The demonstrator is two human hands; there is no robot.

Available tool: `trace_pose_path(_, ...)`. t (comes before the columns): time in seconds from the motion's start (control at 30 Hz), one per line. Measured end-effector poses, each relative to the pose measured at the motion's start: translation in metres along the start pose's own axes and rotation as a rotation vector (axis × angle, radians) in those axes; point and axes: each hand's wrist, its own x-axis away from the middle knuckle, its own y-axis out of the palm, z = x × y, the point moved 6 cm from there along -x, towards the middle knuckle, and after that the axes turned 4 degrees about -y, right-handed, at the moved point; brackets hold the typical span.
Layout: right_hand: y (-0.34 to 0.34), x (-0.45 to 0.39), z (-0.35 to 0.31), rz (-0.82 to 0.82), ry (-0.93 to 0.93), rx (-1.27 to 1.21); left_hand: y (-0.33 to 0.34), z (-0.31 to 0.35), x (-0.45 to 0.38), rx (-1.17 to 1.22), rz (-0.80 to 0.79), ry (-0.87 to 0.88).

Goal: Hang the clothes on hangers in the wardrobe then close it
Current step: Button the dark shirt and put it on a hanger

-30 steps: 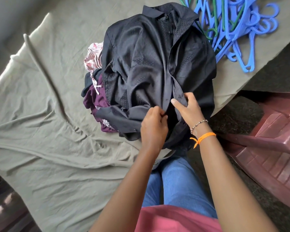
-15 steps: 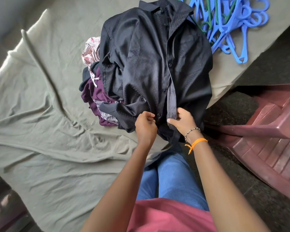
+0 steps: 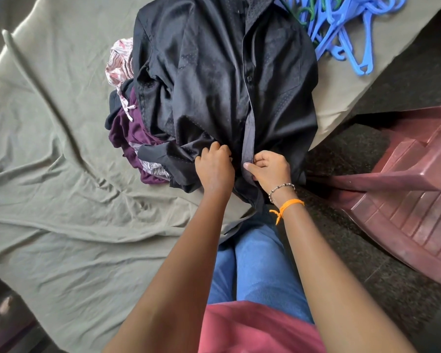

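While the shiny black button-up shirt (image 3: 214,80) lies spread over the heap of clothes on the olive-green bedsheet (image 3: 49,174), I've got both hands down at its lower front: my left hand (image 3: 214,169) is curled tight, bunching the left panel's edge, and my right hand (image 3: 270,170) pinches the grey button placket between thumb and curled fingers. The tangle of blue plastic hangers (image 3: 346,34) sits just beyond the shirt, untouched

Bare arms, pink shirt (image 3: 252,329), blue jeans (image 3: 260,266), orange thread (image 3: 289,205) and bead bracelet (image 3: 281,187) on right wrist.
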Motion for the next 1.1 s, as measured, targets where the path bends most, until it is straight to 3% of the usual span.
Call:
trace_pose_path(0.2, 0.000, -0.002, -0.003, -0.014, -0.018, 0.061, 0.005, -0.006, -0.007, 0.095, -0.053, -0.017)
trace_pose_path(0.3, -0.004, 0.001, -0.008, 0.063, -0.052, 0.162, 0.001, -0.009, 0.001, 0.227, -0.088, -0.070)
trace_pose_path(0.53, -0.002, 0.017, -0.021, 0.102, -0.114, 0.044, 0.008, -0.019, 0.025, 0.726, -0.234, -0.248)
trace_pose_path(0.73, -0.003, 0.022, -0.022, 0.123, -0.123, 0.009, 0.012, -0.018, 0.026, 0.927, -0.370, -0.274)
trace_pose_path(1.1, -0.004, 0.024, -0.017, 0.046, -0.032, -0.219, 0.002, -0.015, 0.017, 0.735, -0.373, -0.191)
